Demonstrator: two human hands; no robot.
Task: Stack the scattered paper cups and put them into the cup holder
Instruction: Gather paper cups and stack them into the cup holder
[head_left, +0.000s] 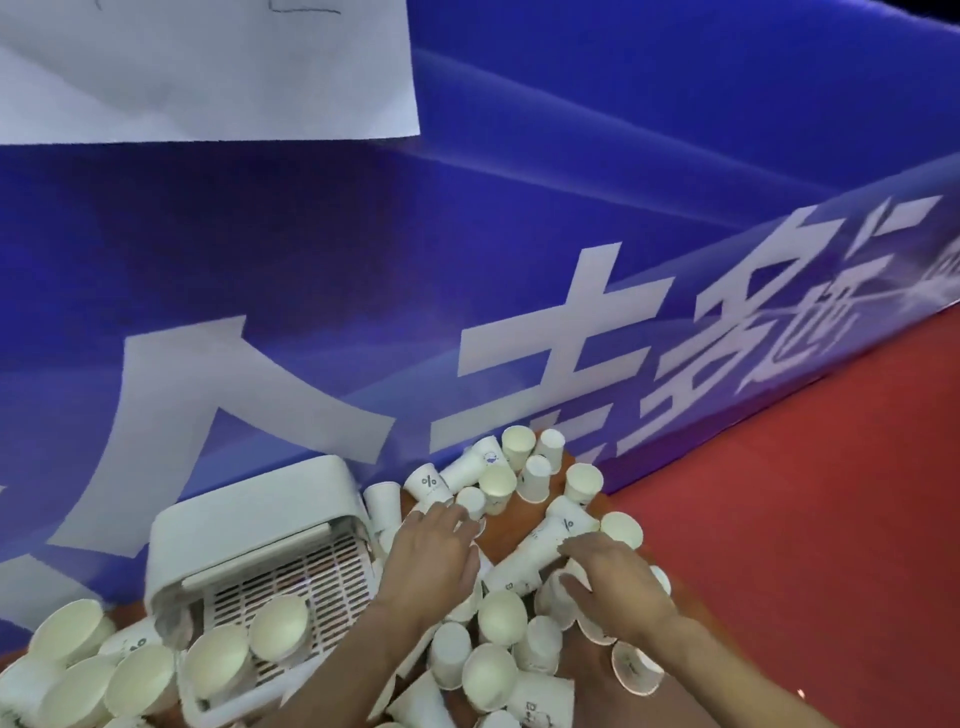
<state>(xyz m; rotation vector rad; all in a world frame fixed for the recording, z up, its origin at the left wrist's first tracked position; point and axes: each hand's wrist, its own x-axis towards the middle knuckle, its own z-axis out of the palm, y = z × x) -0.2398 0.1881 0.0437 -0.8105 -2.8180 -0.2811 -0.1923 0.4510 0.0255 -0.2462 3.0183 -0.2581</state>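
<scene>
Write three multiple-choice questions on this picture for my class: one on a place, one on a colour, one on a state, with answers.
1. Where is the white cup holder?
A. left of the left hand
B. on the red floor
C. atop the pile

2. What colour is the banner behind the cups?
A. green
B. blue
C. yellow

3. How is the long cup stack by the right hand placed?
A. upright
B. lying on its side
C. inside the holder

Answers: A, the holder sits left of that hand; B, it is blue with white characters; B, it lies slanted among loose cups.
</scene>
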